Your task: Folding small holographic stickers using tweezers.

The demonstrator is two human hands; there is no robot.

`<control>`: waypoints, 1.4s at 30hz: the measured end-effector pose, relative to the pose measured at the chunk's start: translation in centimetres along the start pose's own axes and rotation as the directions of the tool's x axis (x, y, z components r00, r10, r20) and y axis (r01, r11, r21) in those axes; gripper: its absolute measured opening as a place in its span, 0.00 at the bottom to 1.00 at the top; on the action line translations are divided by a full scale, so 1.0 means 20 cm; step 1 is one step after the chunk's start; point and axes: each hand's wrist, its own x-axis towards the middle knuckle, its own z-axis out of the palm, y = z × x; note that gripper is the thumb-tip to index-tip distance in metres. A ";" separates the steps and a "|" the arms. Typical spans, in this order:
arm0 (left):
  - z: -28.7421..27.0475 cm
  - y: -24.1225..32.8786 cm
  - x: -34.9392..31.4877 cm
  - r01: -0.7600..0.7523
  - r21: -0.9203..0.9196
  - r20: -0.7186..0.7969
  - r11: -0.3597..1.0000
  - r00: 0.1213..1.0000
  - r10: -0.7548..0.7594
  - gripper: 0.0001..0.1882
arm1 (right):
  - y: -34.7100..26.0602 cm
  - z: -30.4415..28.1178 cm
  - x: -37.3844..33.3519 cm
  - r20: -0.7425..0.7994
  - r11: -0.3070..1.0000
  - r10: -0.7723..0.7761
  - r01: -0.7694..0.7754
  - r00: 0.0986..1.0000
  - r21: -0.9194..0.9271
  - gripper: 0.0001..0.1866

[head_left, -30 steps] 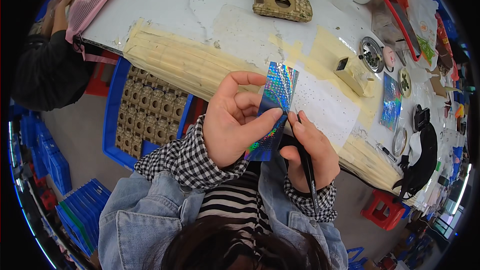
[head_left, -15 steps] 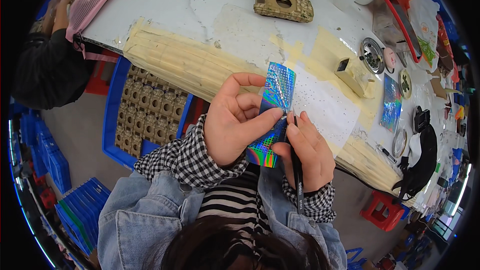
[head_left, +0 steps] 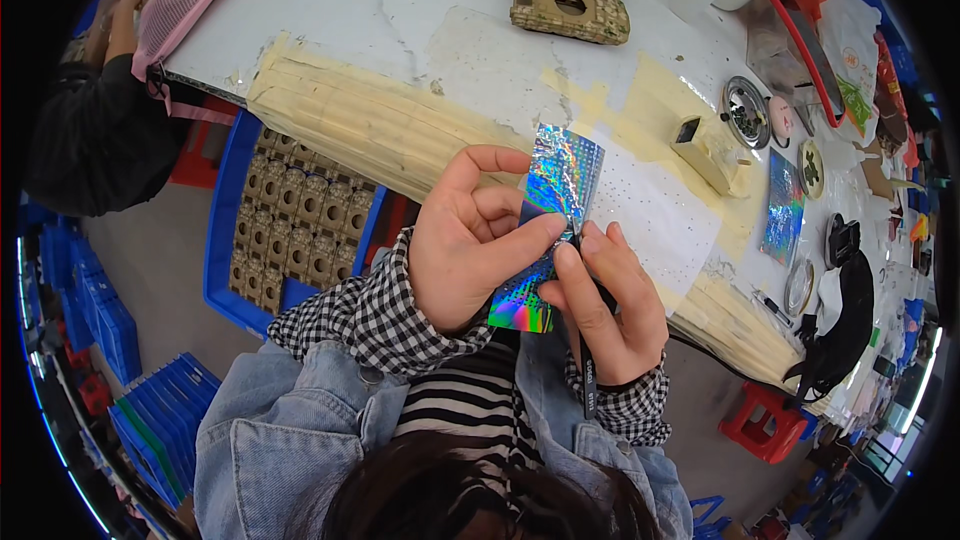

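A shiny rainbow holographic sheet [head_left: 562, 172], dotted with small marks in rows, is pinched between the thumb and fingers of my left hand [head_left: 478, 245]. My right hand [head_left: 618, 318] grips slim black tweezers [head_left: 588, 372], whose tips reach the sheet's right edge beside my left thumb. Whether a tiny piece sits between the tips cannot be made out. Beneath and beyond my hands lies a white paper [head_left: 660, 230] scattered with tiny dark specks. Farther off on the table stands a row of camouflage-patterned cases [head_left: 570, 6] with round openings.
To the left, a blue crate [head_left: 222, 240] holds several more such cases. Yellowish tape covers the table edge [head_left: 370, 105]. On the right are a small tape-wrapped box [head_left: 715, 152], a second holographic sheet [head_left: 780, 205] and a round metal dish [head_left: 745, 110]. Another person's sleeve [head_left: 95, 140] shows at far left.
My right hand and the tweezers have shifted slightly, with the fingers bent closer to the sheet. The sheet has tilted a little, changing its shine. My left hand keeps its hold.
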 end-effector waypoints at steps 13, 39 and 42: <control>0.00 0.00 0.00 -0.004 0.036 0.004 0.999 1.000 0.004 0.23 | 0.01 0.01 -0.01 -0.016 0.999 0.009 -0.008 1.000 0.045 0.20; -0.01 0.00 0.00 -0.020 0.062 0.020 0.998 1.000 0.019 0.23 | 0.00 -0.01 0.00 0.008 0.996 0.064 -0.064 0.998 0.065 0.21; -0.01 0.00 0.00 -0.010 0.061 0.022 0.998 1.000 0.009 0.23 | 0.00 0.00 -0.01 0.007 0.996 0.056 -0.056 0.998 0.064 0.21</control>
